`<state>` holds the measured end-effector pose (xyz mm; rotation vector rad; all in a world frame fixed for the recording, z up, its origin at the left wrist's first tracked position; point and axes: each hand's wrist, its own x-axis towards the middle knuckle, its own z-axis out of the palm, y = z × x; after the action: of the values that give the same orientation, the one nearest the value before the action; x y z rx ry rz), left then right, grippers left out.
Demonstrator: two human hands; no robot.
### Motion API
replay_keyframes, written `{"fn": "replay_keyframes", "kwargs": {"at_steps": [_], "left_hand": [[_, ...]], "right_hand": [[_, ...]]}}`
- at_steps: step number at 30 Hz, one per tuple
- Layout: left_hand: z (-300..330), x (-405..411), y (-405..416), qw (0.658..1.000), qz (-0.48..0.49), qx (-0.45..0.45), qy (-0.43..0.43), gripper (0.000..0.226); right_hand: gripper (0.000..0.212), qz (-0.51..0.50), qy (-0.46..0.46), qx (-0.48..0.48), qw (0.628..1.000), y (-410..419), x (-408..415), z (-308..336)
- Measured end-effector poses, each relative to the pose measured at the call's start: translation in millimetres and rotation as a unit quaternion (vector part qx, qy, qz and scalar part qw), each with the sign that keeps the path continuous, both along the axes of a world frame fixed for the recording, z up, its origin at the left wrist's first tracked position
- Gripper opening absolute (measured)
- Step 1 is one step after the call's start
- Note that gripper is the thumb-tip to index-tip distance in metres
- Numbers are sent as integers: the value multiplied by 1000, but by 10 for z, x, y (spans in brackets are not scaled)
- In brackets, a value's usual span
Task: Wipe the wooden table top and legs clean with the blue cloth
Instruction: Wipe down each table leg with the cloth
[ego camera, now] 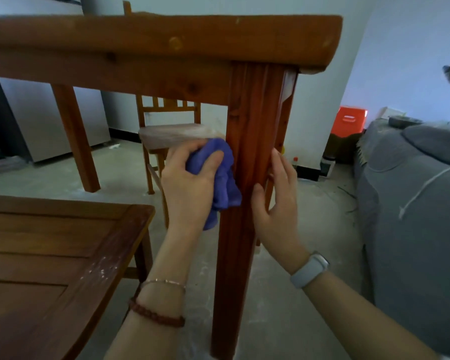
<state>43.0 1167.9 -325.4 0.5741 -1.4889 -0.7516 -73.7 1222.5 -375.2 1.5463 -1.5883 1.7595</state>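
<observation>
My left hand (pixel 190 183) is bunched in a grip, right hand (pixel 276 203) flat with fingers straight, both forearms reaching up.

Wooden chair (pixel 166 131) behind — grey sofa (pixel 411 203) right, orange box (pixel 348 122).

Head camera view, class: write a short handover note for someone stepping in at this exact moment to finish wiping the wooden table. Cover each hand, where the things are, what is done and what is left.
Left hand: grips the bunched blue cloth and presses it against the left face of the near table leg, about halfway up.
Right hand: open, fingers flat on the leg's right side, steadying it.
Table top: overhead, seen from below; its upper surface is out of view.
Done: cannot tell how much; the leg's upper part looks glossy.
Left: probably the lower part of this leg and the far leg; check the top.
</observation>
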Motion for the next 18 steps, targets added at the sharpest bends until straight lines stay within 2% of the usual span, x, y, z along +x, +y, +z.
{"fn": "replay_keyframes", "kwargs": {"at_steps": [3, 5, 8, 11, 15, 18], "left_hand": [[210, -58, -107, 999, -34, -3, 30, 14], [61, -80, -140, 996, -82, 23, 25, 9], [-562, -46, -140, 987, -124, 85, -55, 16], [-1249, 0, -159, 961, -161, 172, -143, 14], [-1916, 69, -255, 934, -185, 231, -201, 12], [-2187, 104, -294, 921, -183, 251, -235, 16]], "right_hand": [[53, -11, 12, -7, 1000, -25, 19, 86], [54, -8, 22, -2, 1000, -13, 9, -26], [56, 11, 6, 38, 999, 34, -4, -397], [56, 30, -14, 97, 995, 90, -11, -829], [57, 43, -24, 176, 983, 198, 18, -1245], [58, 46, -34, 205, 977, 243, 93, -1469]]}}
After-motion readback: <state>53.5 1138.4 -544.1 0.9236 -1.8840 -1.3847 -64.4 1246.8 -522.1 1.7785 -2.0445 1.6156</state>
